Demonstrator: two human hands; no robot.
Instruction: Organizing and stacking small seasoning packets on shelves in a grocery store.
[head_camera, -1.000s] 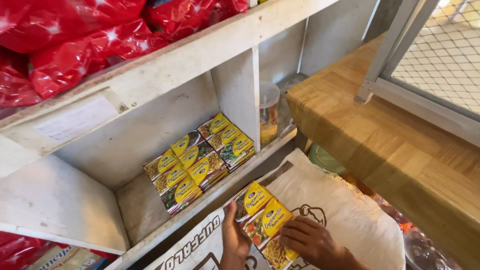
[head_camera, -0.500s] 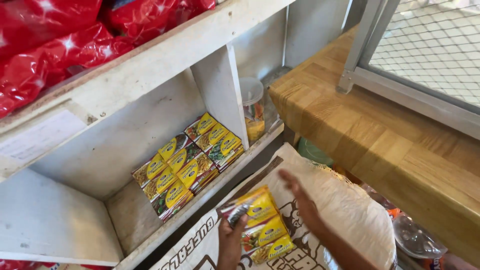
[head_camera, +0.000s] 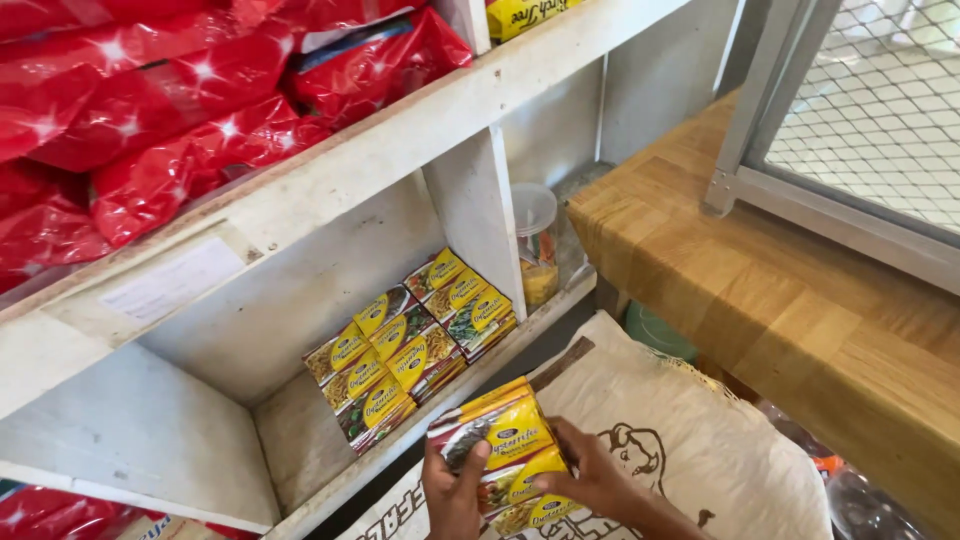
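Both hands sat low in the view, close together. The left hand (head_camera: 455, 495) rose upright from the bottom edge, thumb pressed forward and fingers curled in a grip. The right hand (head_camera: 590, 478) came in from the right (forearm angled down), fingers spread and bent, also gripping.

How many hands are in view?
2: left hand and right hand, both low in frame, gripping the stack of yellow packets above the sack.
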